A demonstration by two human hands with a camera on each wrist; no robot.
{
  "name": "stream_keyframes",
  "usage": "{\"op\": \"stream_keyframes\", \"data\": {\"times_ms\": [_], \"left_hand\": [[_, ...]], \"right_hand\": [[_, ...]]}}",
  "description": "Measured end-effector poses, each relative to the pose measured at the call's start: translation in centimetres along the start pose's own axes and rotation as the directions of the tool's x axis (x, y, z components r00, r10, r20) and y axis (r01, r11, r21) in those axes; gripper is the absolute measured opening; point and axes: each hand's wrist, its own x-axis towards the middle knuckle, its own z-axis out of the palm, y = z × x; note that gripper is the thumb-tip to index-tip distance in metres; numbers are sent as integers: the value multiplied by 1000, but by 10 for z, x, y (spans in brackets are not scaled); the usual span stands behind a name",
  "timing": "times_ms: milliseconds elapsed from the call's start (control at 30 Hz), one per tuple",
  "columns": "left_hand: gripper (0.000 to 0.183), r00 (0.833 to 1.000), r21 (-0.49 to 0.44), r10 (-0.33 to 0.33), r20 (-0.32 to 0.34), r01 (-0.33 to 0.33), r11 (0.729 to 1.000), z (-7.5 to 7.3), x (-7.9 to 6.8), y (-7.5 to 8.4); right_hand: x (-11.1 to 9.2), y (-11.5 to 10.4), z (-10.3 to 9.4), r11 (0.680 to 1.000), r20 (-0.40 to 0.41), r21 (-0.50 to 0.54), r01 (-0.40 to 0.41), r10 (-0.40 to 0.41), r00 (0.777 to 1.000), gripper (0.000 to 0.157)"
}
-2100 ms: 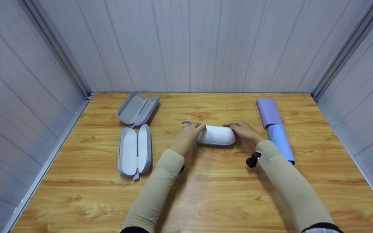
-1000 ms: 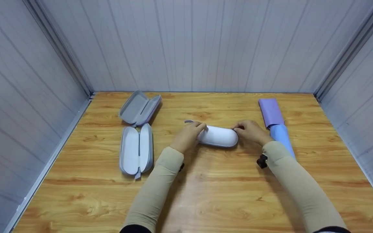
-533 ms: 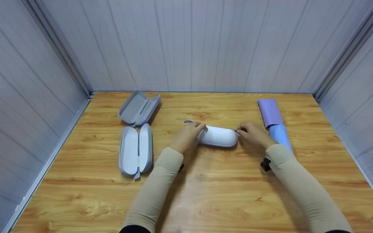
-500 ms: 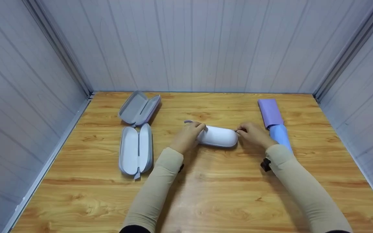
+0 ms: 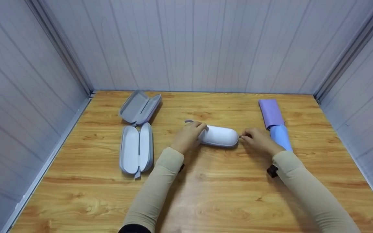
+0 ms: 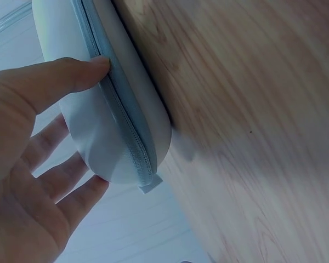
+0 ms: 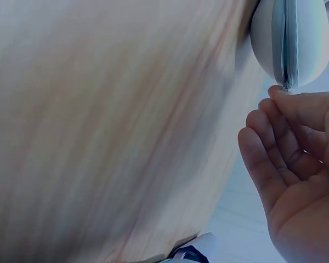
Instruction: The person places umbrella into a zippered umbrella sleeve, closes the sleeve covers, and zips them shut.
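A white zippered glasses case (image 5: 220, 136) lies closed-looking on the wooden table in the head view. My left hand (image 5: 188, 137) grips its left end; in the left wrist view the thumb (image 6: 82, 76) presses near the grey zipper (image 6: 123, 112) and the fingers reach round the far side. At the case's right end my right hand (image 5: 257, 140) pinches the small zipper pull (image 7: 285, 86) between thumb and index finger. The right wrist view shows a narrow dark gap along the zipper at that end. A grey tab (image 5: 189, 121) sticks out beyond the left hand.
Two glasses cases stand open on the left, a grey-lined one (image 5: 134, 106) behind a white-lined one (image 5: 130, 152). On the right lie a purple folded pouch (image 5: 270, 111) and a blue one (image 5: 279, 137), partly behind the right hand. Panel walls enclose the table's back and sides.
My right hand has moved along the case's far right corner to the middle of its right end, pulling the zipper pull round. My left hand stays on the case, which has barely shifted.
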Motion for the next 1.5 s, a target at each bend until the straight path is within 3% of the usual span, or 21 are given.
{"op": "stream_keyframes", "data": {"times_ms": [200,533,900,1500], "left_hand": [[35,1000,-15,-8,8,8,1000,0,0,0],[33,999,1,19,-35,-19,1000,2,1,2],[39,999,17,-53,5,53,998,2,2,3],[37,996,46,-93,17,92,995,2,2,7]], "right_hand": [[-8,-3,4,999,2,10,48,-48,999,13],[-15,-5,4,998,51,44,35,-37,998,11],[-17,-11,9,996,69,87,-5,-1,998,12],[-13,-21,17,995,96,92,-32,23,995,13]]}}
